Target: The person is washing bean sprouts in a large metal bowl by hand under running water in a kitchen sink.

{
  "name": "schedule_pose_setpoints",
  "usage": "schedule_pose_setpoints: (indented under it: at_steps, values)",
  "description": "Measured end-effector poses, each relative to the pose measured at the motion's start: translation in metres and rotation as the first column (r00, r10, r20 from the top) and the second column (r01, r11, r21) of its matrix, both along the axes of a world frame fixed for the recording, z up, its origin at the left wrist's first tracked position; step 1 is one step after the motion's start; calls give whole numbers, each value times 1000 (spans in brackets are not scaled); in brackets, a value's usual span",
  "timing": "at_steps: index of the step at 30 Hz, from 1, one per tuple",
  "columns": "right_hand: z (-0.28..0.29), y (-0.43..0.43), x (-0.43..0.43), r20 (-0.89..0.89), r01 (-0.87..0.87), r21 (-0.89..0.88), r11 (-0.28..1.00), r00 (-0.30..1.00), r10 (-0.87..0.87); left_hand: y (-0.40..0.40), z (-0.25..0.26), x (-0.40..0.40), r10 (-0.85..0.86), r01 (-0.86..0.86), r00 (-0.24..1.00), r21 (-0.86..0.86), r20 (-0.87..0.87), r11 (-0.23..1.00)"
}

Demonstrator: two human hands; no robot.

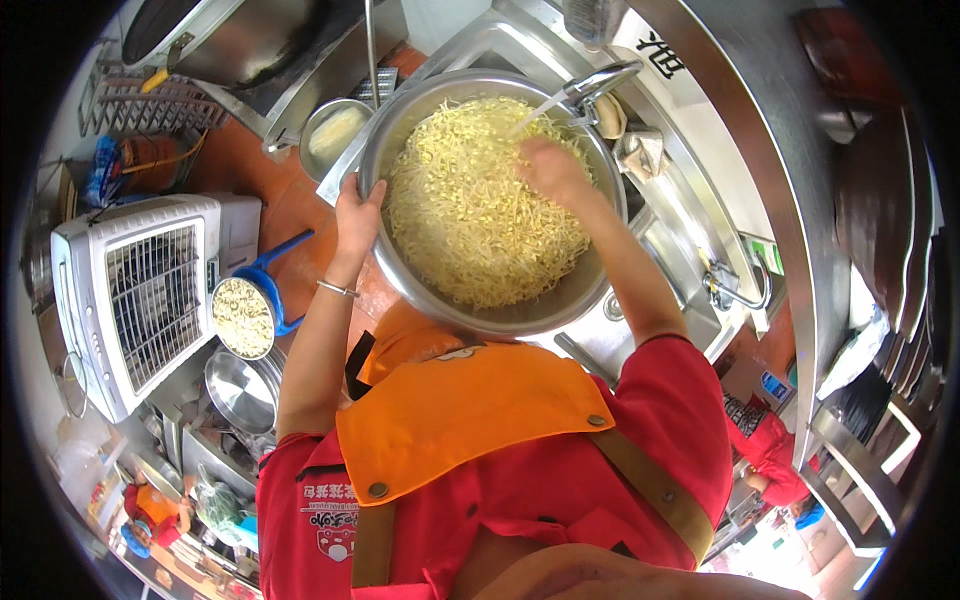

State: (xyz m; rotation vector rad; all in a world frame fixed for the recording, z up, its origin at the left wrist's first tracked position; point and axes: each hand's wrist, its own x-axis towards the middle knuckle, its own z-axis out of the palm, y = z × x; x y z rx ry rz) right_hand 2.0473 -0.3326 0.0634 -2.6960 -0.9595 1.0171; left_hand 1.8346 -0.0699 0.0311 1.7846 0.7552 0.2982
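A large stainless steel basin [495, 319] full of soybean sprouts [480, 210] rests over the sink in front of me. My left hand [358, 214] grips the basin's rim on the left, thumb on top of the edge. Blurred by motion, my right hand [553, 171] is at the sprouts on the upper right side. Its fingers are hard to make out, so I cannot tell whether they hold any sprouts. Just beyond it, a chrome tap [600, 82] pours a stream of water [541, 111] into the basin.
Beside the basin, a metal bowl [335, 139] contains something pale. More sprouts fill a container [244, 318] on a blue stool [279, 289], near a white air cooler [139, 300]. A second tap [739, 285] stands right. Two other people [154, 510] are farther back, one on each side.
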Motion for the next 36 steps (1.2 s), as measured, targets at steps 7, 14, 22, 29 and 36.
schedule_pose_setpoints:
  at_steps: [7, 14, 22, 29, 36]
  values:
    - [-51, 8, 24, 10, 209, 25, 978, 978, -209, 1, 2, 5, -22, 23, 999, 57, -23, 998]
    - [-20, 23, -84, 43, -309, 245, 919, 950, 308, -1, 4, 5, -43, 43, 998, 7, -47, 999]
    - [-60, -17, 54, 108, 101, 199, 975, 986, -125, -2, 6, 5, -55, 55, 998, -59, 4, 997]
    - [-102, 34, 45, -157, 193, 258, 947, 975, -156, -7, 18, 16, -54, 54, 998, -18, -31, 998]
    - [18, 30, -74, -77, -278, 268, 922, 948, 308, -1, 2, 2, -32, 33, 999, -54, 20, 998]
